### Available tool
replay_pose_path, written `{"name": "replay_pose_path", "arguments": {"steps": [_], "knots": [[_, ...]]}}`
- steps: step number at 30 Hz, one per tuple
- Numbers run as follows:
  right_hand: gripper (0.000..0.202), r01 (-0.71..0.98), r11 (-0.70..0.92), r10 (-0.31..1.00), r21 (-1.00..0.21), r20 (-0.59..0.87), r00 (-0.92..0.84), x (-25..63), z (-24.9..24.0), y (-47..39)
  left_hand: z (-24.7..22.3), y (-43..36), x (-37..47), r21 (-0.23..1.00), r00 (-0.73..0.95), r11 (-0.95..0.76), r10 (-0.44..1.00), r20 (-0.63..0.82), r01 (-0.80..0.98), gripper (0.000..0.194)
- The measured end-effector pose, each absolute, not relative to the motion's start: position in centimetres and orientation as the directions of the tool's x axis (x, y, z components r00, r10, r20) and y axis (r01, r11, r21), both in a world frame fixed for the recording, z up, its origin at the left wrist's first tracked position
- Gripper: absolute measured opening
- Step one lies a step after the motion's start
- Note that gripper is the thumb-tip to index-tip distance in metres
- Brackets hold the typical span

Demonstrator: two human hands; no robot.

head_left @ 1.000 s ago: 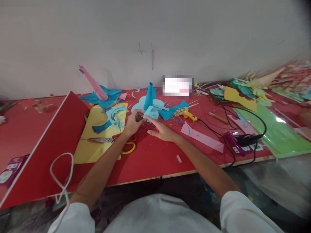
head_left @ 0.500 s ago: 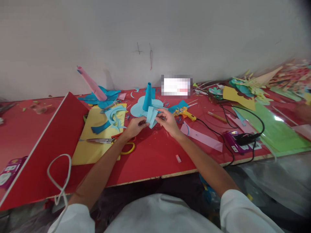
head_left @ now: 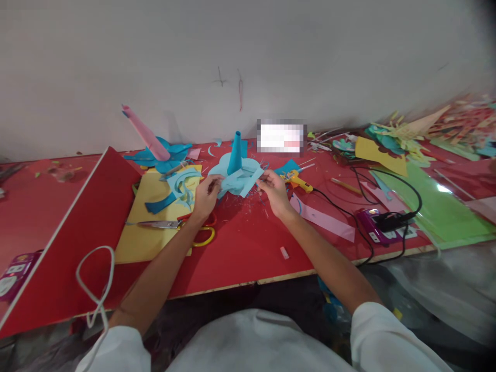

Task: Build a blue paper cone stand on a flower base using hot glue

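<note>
A light blue paper piece (head_left: pixel 248 181) stretches between my two hands, partly opened out and creased. My left hand (head_left: pixel 208 194) pinches its left end. At the other end, the fingers of my right hand (head_left: pixel 274 192) are closed on the paper. Just behind it stands a darker blue paper cone (head_left: pixel 234 155) on a light blue scalloped paper base (head_left: pixel 219 165), which the held paper partly covers. Scissors (head_left: pixel 182 226) with red and yellow handles lie by my left wrist, and a yellow glue gun (head_left: pixel 300 182) lies beyond my right hand.
Yellow sheets (head_left: pixel 143 243) with blue offcuts lie at left, beside a raised red board (head_left: pixel 77 243). Behind them leans a pink paper cone (head_left: pixel 145 132). A pink strip (head_left: pixel 329 222), purple power strip (head_left: pixel 377 227) with black cables and green sheet (head_left: pixel 445 206) lie at right.
My hands have moved apart, the left one leftward and the right one slightly rightward. The folded light blue paper has opened out into a longer piece between them.
</note>
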State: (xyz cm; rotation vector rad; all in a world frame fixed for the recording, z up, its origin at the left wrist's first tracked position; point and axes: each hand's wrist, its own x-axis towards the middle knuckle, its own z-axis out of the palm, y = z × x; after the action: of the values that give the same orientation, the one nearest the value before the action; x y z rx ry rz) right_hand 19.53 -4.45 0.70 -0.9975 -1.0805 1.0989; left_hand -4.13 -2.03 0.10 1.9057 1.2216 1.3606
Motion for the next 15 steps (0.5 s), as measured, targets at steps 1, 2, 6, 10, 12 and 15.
{"name": "replay_pose_path", "arguments": {"steps": [1, 2, 6, 10, 12, 15], "knots": [[0.027, -0.194, 0.171, 0.982, -0.966, 0.15, 0.118, 19.6, 0.7, -4.4, 0.2, -1.9, -4.3, 0.764, 0.066, -0.485, 0.859, 0.508, 0.426, 0.019], [0.027, -0.21, 0.168, 0.982, -0.963, 0.144, 0.122, 19.6, 0.7, -4.4, 0.2, -1.9, -4.4, 0.735, 0.026, -0.486, 0.842, 0.539, 0.472, 0.017], [0.027, -0.221, 0.159, 0.984, -0.962, 0.138, 0.11, 19.5, 0.5, -4.3, 0.6, -1.9, -4.7, 0.703, -0.127, -0.465, 0.78, 0.613, 0.538, 0.015], [0.031, -0.181, 0.147, 0.986, -0.972, 0.131, 0.1, 19.2, 0.5, -4.5, 1.3, -2.9, -4.1, 0.663, 0.088, -0.588, 0.775, 0.626, 0.464, 0.022], [0.032, -0.153, 0.149, 0.987, -0.977, 0.136, 0.088, 19.0, 0.6, -4.6, 1.6, -3.6, -3.4, 0.662, 0.223, -0.631, 0.77, 0.598, 0.405, 0.022], [0.031, -0.134, 0.159, 0.987, -0.978, 0.154, 0.052, 18.9, 0.8, -4.8, 1.5, -4.6, -2.2, 0.729, 0.32, -0.601, 0.797, 0.513, 0.327, 0.027]]}}
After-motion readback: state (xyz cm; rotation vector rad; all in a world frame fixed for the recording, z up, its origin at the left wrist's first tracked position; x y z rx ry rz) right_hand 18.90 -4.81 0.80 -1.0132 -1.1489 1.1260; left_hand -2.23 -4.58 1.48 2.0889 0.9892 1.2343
